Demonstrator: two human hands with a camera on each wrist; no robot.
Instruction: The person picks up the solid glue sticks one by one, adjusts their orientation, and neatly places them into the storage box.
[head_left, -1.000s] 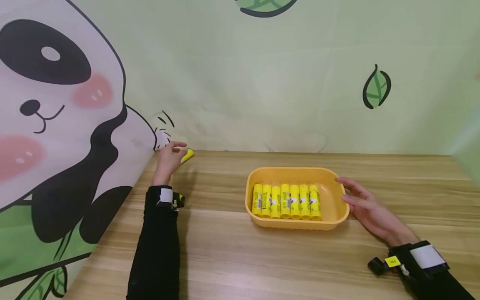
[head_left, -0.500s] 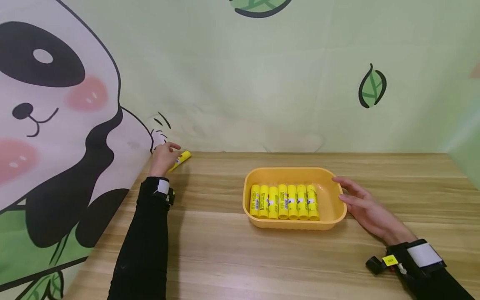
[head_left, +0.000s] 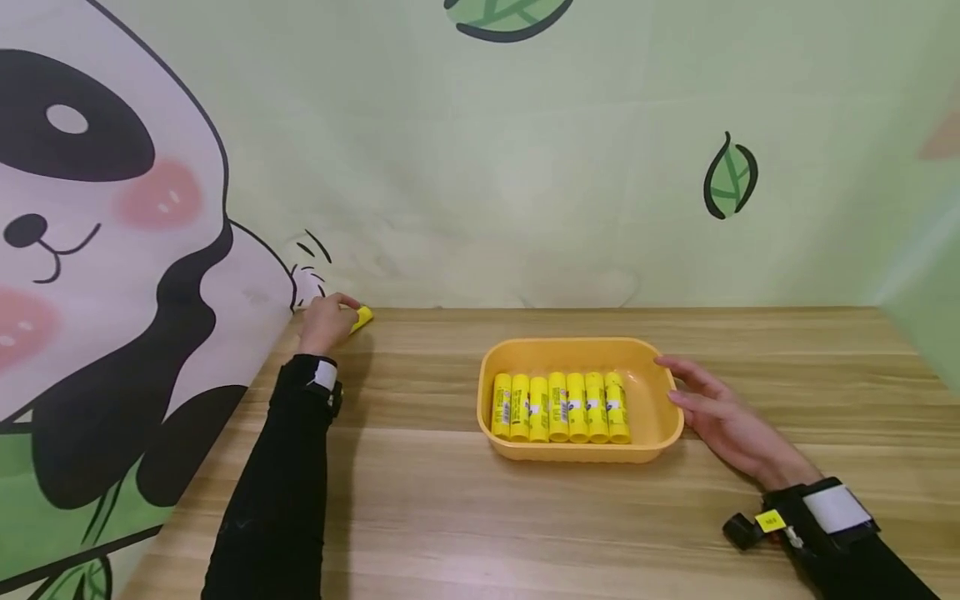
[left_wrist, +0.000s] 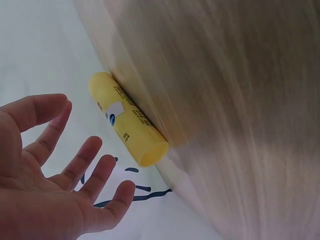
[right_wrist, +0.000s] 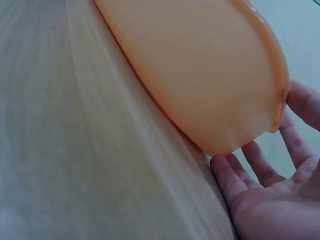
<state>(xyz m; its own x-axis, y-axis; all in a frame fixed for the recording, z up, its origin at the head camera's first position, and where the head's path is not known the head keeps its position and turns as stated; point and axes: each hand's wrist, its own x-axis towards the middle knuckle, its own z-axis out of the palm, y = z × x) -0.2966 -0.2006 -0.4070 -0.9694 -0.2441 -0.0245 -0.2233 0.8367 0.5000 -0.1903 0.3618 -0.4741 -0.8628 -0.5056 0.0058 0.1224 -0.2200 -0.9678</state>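
Note:
A yellow glue stick (left_wrist: 129, 120) with printed lettering lies on the table by the foot of the wall, at the far left in the head view. My left hand (head_left: 328, 323) is over it there and hides part of it. The left wrist view shows that hand's fingers (left_wrist: 92, 150) bent loosely, apart from the stick. In an orange-yellow plastic tray (head_left: 585, 452), several similar glue sticks (head_left: 558, 408) lie side by side. My right hand (head_left: 738, 425) touches the tray's right end, its fingertips resting against the outer wall and rim.
The wood-patterned table (head_left: 420, 508) runs back to a pale green wall cloth (head_left: 420, 167) with leaf prints. A panda print (head_left: 90, 275) covers the slanting left side. Within the tray, bare floor shows right of the row.
My left hand has shifted slightly about the loose glue stick, which now shows less beyond the fingers than half a second ago. The whole head view has drifted slightly; the right hand stays at the tray.

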